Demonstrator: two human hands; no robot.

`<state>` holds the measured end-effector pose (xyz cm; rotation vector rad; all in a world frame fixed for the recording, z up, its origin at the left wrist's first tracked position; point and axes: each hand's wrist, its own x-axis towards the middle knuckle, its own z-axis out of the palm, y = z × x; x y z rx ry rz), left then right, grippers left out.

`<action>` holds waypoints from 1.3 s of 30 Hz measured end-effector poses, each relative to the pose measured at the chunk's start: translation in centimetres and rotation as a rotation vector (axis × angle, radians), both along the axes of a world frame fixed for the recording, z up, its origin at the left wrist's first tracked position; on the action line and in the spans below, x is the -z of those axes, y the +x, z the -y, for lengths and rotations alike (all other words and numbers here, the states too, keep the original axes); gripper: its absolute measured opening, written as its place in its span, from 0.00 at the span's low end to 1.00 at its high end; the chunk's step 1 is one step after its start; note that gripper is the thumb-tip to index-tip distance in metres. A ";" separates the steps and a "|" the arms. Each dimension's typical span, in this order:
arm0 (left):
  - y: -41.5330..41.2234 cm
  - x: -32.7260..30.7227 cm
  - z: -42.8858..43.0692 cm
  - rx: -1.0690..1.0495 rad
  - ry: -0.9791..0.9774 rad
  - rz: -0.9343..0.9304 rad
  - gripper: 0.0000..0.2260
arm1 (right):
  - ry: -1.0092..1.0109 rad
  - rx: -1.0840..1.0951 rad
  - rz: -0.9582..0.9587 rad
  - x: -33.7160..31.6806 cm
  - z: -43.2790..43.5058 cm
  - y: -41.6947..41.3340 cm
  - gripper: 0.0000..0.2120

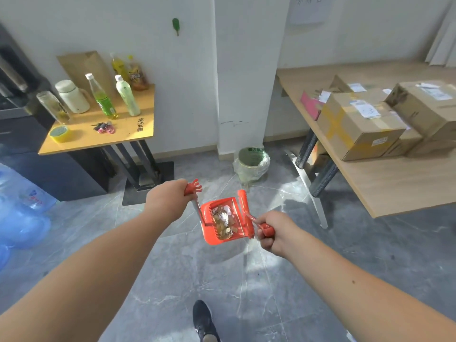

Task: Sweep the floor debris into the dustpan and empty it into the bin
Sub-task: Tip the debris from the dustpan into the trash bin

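Red dustpan [209,236] holding debris [223,222]; lined bin [250,166] beyond.

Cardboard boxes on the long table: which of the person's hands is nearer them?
Right. The right hand, gripping the broom handle, is below-left of the boxes; the left hand is farther left, beyond the dustpan.

Dustpan handle [192,191] gripped by left hand [167,198]; broom handle [265,229] by right hand [276,233]. Debris [223,223] carried in dustpan [209,239] between grips; bin [251,164] beyond.
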<state>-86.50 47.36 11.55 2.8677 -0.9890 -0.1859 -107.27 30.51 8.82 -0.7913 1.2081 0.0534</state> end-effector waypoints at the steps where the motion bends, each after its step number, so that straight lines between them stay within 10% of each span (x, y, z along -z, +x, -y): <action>1: 0.9 0.1 0.8 0.005 -0.006 0.000 0.16 | -0.005 0.011 0.006 -0.2 0.6 0.7 0.10; 39: 28.0 -6.0 30.2 0.429 -0.112 0.220 0.19 | -0.206 0.194 0.019 -8.0 25.9 24.0 0.10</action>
